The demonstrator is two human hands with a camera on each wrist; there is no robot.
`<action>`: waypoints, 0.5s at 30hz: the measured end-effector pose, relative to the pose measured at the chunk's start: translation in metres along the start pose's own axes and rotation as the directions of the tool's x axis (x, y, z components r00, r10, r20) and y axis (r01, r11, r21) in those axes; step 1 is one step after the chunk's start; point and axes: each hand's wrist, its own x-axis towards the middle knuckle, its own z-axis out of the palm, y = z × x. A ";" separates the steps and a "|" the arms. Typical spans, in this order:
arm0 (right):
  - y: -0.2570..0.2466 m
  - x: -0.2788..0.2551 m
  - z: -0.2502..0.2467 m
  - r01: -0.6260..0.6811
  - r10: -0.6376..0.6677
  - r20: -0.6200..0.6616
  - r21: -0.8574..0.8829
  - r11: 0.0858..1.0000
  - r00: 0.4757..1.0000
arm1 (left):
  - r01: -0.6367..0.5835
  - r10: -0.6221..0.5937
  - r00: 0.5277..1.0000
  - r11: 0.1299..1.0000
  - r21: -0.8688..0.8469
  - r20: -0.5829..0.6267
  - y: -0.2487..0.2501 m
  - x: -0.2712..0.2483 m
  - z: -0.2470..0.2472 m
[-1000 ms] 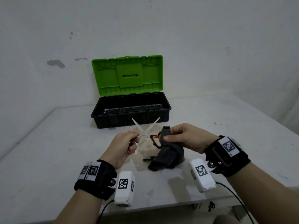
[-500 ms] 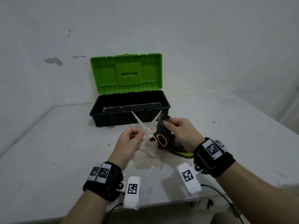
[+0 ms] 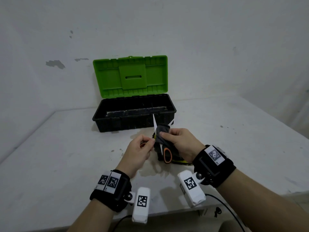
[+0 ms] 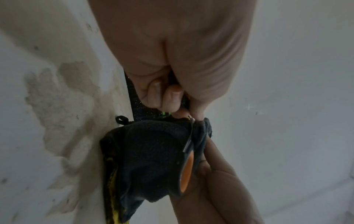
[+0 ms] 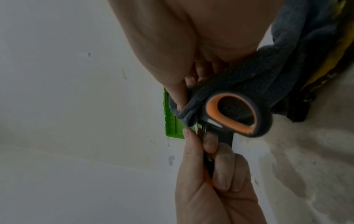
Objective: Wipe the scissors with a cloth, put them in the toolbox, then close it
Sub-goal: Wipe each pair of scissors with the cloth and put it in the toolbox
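Observation:
Open scissors (image 3: 155, 122) with orange-lined black handles (image 5: 237, 112) are held up in front of the toolbox. My left hand (image 3: 142, 148) grips one handle, its fingers curled round it (image 5: 216, 166). My right hand (image 3: 177, 141) pinches a dark grey cloth (image 3: 161, 133) round one blade; only that blade's tip shows. The cloth (image 4: 153, 159) hangs down to the table, a yellow edge at its bottom. The black toolbox (image 3: 133, 121) stands open behind, its green lid (image 3: 130, 76) upright against the wall.
A white table (image 3: 58, 156) with a damp stain (image 3: 150, 173) under the hands carries everything. A white wall rises just behind the toolbox. Cables (image 3: 225, 210) hang off the table's front edge near my right forearm.
My right hand has brought the cloth up from the table onto the scissor blade. Both hands and the scissors have shifted a little right and toward the toolbox.

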 end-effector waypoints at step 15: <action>-0.025 0.005 -0.017 0.058 -0.003 -0.197 0.275 0.960 0.980 | -0.017 0.017 0.999 1.000 0.017 0.031 0.007 -0.002 0.002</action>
